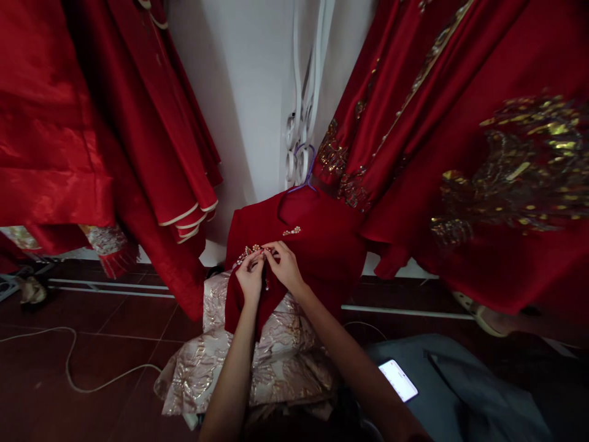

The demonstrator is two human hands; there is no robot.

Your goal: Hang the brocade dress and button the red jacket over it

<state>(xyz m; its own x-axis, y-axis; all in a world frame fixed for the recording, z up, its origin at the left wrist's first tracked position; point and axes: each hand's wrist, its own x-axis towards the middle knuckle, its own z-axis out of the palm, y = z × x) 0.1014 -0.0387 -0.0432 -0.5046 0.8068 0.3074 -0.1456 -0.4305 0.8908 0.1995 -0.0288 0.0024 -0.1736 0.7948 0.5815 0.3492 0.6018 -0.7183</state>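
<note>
Head view, centre: left hand [250, 276] and right hand [286, 265] pinch beads [247, 251] on a red top [329, 248], seemingly unfinished; one ornament [291, 231] already sits above.

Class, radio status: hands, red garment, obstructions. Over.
Left hand and right hand: fingertips together at beaded trim, exact grip unclear. Red garment: on purple hanger. Nothing visibly blocking hands.

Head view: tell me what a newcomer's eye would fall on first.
Probably the gold-sequinned red garment spread along the right side, and the glowing phone at lower right. In the middle, the left hand and right hand meet beside a jewelled ornament on a dark red top.
</note>
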